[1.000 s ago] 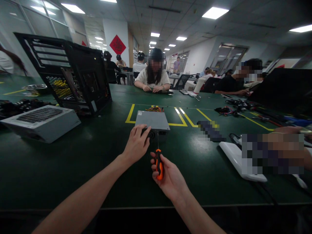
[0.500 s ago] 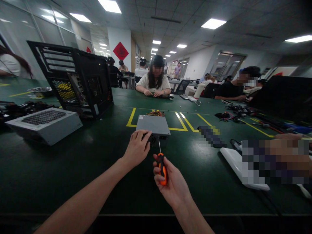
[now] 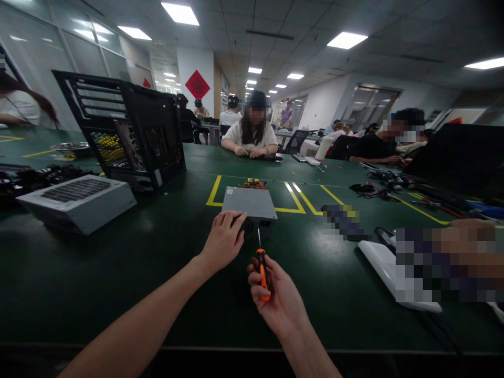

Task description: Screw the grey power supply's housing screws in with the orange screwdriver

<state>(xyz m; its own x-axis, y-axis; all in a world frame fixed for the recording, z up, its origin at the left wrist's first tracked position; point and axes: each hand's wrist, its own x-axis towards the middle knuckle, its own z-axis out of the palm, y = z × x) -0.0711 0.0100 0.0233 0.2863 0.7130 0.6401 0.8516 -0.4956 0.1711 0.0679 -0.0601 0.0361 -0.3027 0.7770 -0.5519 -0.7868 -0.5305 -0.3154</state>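
Observation:
A small grey power supply unit lies on the green table in front of me, its coloured cables bunched at the far end. My left hand grips its near left corner, fingers over the top edge and partly across the fan side. In my right hand is a screwdriver with an orange and black handle, fingers wrapped round it. Its shaft points away from me, and the tip meets the near face of the unit, right of the fan. The exact spot under the tip is too small to make out.
Left stand a larger power supply and a black computer case, with a metal bowl behind. A white device and tangled cables lie right. A person sits opposite; a blurred hand is at right.
The view has shifted slightly, moving the scene a little right and down. Both hands keep their hold on the power supply unit and the screwdriver; the screwdriver has barely moved.

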